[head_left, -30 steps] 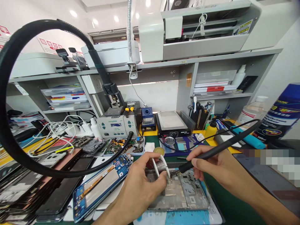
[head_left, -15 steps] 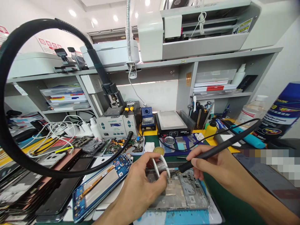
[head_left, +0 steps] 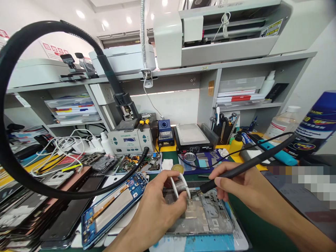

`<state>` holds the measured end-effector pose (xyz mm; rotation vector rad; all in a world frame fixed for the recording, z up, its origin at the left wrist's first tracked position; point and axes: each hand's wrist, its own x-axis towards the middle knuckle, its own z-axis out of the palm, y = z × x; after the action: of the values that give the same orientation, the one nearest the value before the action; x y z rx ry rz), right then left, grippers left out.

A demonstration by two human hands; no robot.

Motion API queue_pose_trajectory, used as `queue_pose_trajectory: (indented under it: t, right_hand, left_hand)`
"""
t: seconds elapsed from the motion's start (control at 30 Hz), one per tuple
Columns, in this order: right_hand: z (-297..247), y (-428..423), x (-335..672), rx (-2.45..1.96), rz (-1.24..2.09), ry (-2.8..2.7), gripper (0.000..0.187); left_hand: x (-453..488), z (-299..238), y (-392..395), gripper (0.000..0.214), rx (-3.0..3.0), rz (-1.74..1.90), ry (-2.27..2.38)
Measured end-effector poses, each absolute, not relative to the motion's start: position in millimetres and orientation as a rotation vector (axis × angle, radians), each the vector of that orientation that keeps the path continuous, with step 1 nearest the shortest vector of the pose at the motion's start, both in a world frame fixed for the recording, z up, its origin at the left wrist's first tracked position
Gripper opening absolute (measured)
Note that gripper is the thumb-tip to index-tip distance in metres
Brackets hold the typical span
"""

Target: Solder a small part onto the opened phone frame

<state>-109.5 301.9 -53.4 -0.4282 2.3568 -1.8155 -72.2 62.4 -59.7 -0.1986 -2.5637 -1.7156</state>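
My left hand [head_left: 160,206] grips a white spool of solder wire [head_left: 180,187] between thumb and fingers, over the upper left part of a metal phone frame [head_left: 194,217]. In my right hand [head_left: 237,180] is a black soldering iron [head_left: 236,168], held like a pen and slanting down to the left. Its tip is close to the spool's right side, above the frame; whether it touches cannot be made out. Under the frame lies a blue and white work mat [head_left: 207,243]. Left of my left hand rests a blue phone housing [head_left: 112,210].
Stacked phone parts [head_left: 23,210] crowd the left side, under a thick black hose [head_left: 5,140] that loops over them. Behind the hands stand a grey hot-air station [head_left: 132,140], a heating plate [head_left: 193,134] and a tray of circuit boards [head_left: 139,162]. Bottles and a spray can [head_left: 312,122] are at right.
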Motion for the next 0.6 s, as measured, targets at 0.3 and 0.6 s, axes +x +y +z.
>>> queue_pose_trajectory:
  t: [0.3,0.6]
  right_hand:
    - [-54.5,303.5,-109.3,-0.426,-1.805,2.375,0.018]
    - [-44.6,303.6,-104.2,-0.489,-1.705,2.426,0.012]
  left_hand:
    - [-73.5,-60.9,61.2,0.030,-0.197,-1.710,-2.547]
    - [-73.3,-60.5,59.1,0.033,-0.194,-1.704,-2.564]
